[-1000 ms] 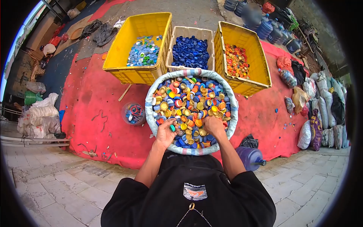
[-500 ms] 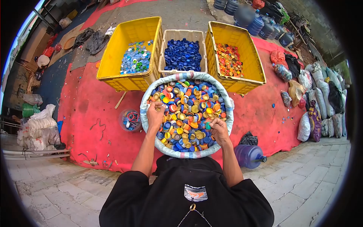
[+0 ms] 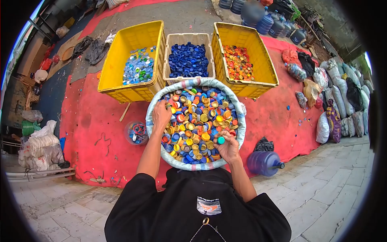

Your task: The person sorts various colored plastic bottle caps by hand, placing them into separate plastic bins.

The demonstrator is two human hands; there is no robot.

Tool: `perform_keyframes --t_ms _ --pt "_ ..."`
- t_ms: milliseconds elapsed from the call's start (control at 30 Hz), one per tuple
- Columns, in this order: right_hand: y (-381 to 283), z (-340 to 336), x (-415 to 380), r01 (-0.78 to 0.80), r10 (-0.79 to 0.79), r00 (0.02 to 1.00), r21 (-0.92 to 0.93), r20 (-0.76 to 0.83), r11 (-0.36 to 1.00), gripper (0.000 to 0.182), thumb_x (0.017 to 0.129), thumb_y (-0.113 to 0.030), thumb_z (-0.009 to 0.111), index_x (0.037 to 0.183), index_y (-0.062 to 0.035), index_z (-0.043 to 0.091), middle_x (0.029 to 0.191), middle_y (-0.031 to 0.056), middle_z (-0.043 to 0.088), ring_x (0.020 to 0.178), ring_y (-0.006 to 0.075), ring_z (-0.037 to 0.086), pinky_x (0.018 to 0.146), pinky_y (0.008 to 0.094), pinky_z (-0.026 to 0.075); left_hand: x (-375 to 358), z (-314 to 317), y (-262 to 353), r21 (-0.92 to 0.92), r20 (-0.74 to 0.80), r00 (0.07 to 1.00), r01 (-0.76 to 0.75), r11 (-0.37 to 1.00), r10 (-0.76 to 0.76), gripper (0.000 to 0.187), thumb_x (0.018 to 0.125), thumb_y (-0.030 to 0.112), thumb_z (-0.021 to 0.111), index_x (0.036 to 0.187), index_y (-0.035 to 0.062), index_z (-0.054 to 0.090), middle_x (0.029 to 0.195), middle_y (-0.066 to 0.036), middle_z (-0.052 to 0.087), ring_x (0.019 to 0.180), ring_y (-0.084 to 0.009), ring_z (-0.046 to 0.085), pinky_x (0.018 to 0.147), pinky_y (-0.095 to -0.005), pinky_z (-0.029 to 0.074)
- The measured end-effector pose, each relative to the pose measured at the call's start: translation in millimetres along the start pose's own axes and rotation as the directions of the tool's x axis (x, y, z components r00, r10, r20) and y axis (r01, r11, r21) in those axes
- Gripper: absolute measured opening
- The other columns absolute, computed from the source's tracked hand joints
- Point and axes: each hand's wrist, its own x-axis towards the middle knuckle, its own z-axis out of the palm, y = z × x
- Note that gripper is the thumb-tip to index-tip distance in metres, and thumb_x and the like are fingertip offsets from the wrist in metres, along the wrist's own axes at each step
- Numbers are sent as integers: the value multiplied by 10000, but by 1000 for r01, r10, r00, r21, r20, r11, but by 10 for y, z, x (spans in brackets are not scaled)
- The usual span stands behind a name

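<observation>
A round basin with a pale cloth rim (image 3: 152,105) holds many mixed bottle caps (image 3: 201,117) in front of me. My left hand (image 3: 162,115) is over the caps at the basin's left side, its fingers bent down among them; what they grip, if anything, is hidden. My right hand (image 3: 227,147) is at the lower right of the caps and holds a green cap (image 3: 221,140) between thumb and fingers. Beyond the basin is a white crate of dark blue caps (image 3: 188,60), between a yellow crate (image 3: 107,76) with light blue and green caps and another yellow crate (image 3: 264,66) with orange and red caps.
A small clear tub (image 3: 136,133) stands left of the basin on the red sheet (image 3: 90,133). A large purple bottle (image 3: 264,163) lies at the right. Stuffed sacks (image 3: 340,99) line the far right, and bundles (image 3: 42,145) sit at the left. Several water jugs (image 3: 278,26) stand at the back.
My left hand has moved slightly up and away from me over the caps. My right hand has shifted a little left and turned, showing more of the green cap. The whole view has shifted slightly.
</observation>
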Motion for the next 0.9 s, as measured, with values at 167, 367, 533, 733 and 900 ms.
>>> perform_keyframes --t_ms 167,367,533,733,900 --pt "36 14 15 -7 7 1000 -25 -11 1000 179 828 -189 577 969 -91 527 933 84 594 832 196 577 753 347 478 -7 -14 22 -20 15 999 35 999 -34 208 780 108 665 959 9 629 933 -184 627 872 -367 615 777 -440 486" --pt "-76 188 173 -18 -9 991 -202 -133 979 117 867 -219 626 907 -135 554 860 10 593 744 124 563 676 299 447 -112 -29 -1 -571 308 877 480 666 -368 162 858 117 567 964 0 607 870 -77 609 751 -226 605 661 -353 495" --pt "-262 483 679 39 -171 974 -633 -148 773 137 867 -204 660 833 -93 586 707 -29 562 636 68 518 563 239 409 -469 -392 212 -749 657 733 608 -264 -174 158 862 81 530 1017 49 535 891 -82 601 681 -129 553 543 -241 465" --pt "-357 683 1729 157 -395 907 -988 147 -8 213 759 -207 713 855 -19 685 739 119 605 734 259 596 704 370 485 -964 -410 300 -670 721 673 617 -413 -164 220 850 86 545 1056 7 561 1038 -135 618 792 -186 602 675 -300 537" --pt "-180 790 2243 124 -423 831 -862 360 -491 187 743 -204 691 837 -43 710 927 188 597 948 362 533 816 461 442 -1302 -451 383 -654 732 656 598 -464 -185 247 857 119 547 1085 25 551 1074 -133 623 864 -214 606 765 -348 517"
